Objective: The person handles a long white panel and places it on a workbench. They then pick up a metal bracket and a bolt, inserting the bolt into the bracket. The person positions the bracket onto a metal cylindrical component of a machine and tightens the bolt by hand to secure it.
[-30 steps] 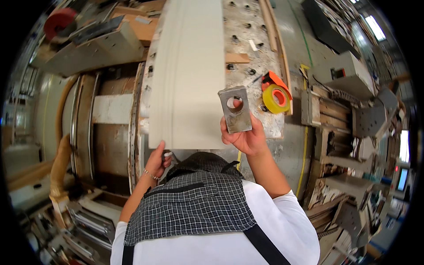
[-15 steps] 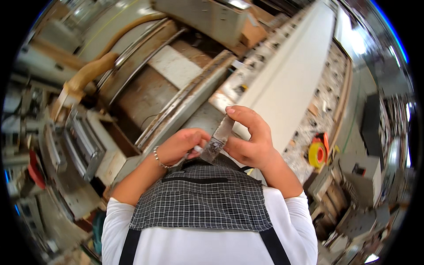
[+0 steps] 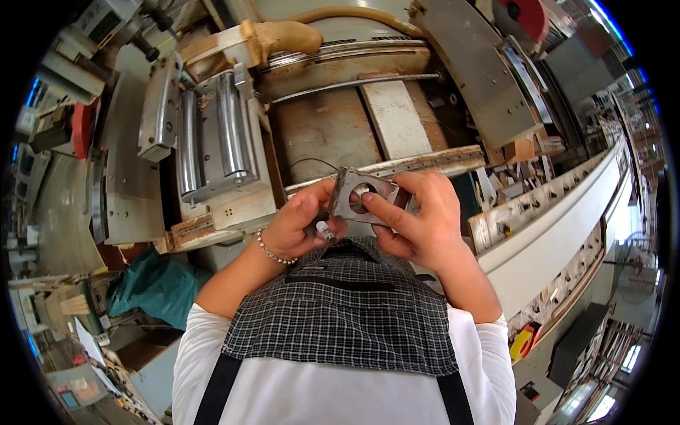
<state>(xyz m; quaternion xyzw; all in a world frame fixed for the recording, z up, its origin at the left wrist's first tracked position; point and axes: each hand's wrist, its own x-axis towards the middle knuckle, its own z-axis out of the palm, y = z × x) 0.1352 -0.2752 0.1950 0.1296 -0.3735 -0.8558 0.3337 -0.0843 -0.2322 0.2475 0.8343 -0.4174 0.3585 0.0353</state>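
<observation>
In front of my apron (image 3: 340, 304), my right hand (image 3: 428, 219) grips a squarish grey metal plate (image 3: 343, 202) with a large round hole through it. My right thumb lies across the plate beside the hole, and the other fingers are partly hidden behind. Closed at the plate's left edge, my left hand (image 3: 294, 223) holds a small whitish-grey cylindrical piece (image 3: 326, 231) in its curled fingers. Whether the left fingertips also bear on the plate is hard to see.
Ahead lies a machine bed with a crosswise rail (image 3: 397, 165). Two shiny rollers (image 3: 230, 127) stand to its left, near a tan hose (image 3: 283, 37). A long white beam (image 3: 552, 227) runs off right, near a yellow-and-red tape roll (image 3: 524, 341). Green cloth (image 3: 152, 287) hangs at left.
My view has swung left, so the machine bed is now ahead and the white beam off to the right. The plate has turned from nearly edge-on to showing its holed face.
</observation>
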